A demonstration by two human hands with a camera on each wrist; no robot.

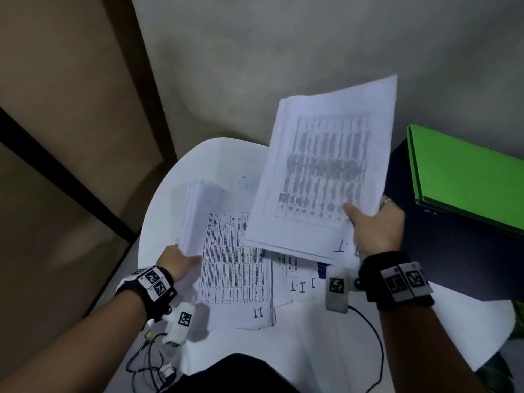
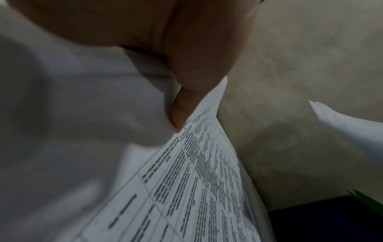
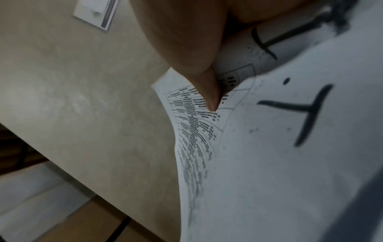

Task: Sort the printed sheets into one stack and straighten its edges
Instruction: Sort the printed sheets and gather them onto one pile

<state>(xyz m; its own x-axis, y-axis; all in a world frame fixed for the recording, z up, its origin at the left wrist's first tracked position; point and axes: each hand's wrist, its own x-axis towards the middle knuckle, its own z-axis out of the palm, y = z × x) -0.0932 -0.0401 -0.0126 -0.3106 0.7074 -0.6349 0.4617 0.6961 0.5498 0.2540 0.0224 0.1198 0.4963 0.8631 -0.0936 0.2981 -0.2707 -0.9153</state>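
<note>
Head view, table: white round table (image 1: 158, 211) filled the middle of my picture, with a green folder (image 1: 465, 177) on a dark surface at 3 o'clock.
Head view, left hand: my left hand (image 1: 177, 262) gripped the left edge of the sheet stack (image 1: 235, 268), lifting several upper sheets off the page with the printed grid; the stack's lower end lay on the table at about 7 o'clock from the frame's centre.
Head view, right hand: my right hand (image 1: 374, 225) pinched the raised bundle (image 1: 326, 171) near its lower right corner, thumb on top, holding it in the air at 1 o'clock from the stack and overlapping the stack's upper right corner.
Head view, loose pages: more printed pages (image 1: 295, 279) lay on the table just under the bundle, right of the stack.
Left wrist view: the thumb (image 2: 186, 101) pressed onto the edge of the sheet stack (image 2: 196, 188), printed rows running toward 5 o'clock; the raised bundle (image 2: 352, 127) showed as a blurred corner at 3 o'clock.
Right wrist view: the thumb (image 3: 207, 91) lay pinched down on the raised bundle (image 3: 269, 155), whose printed face curved away toward 6 o'clock; I could not see the fingers underneath.
</note>
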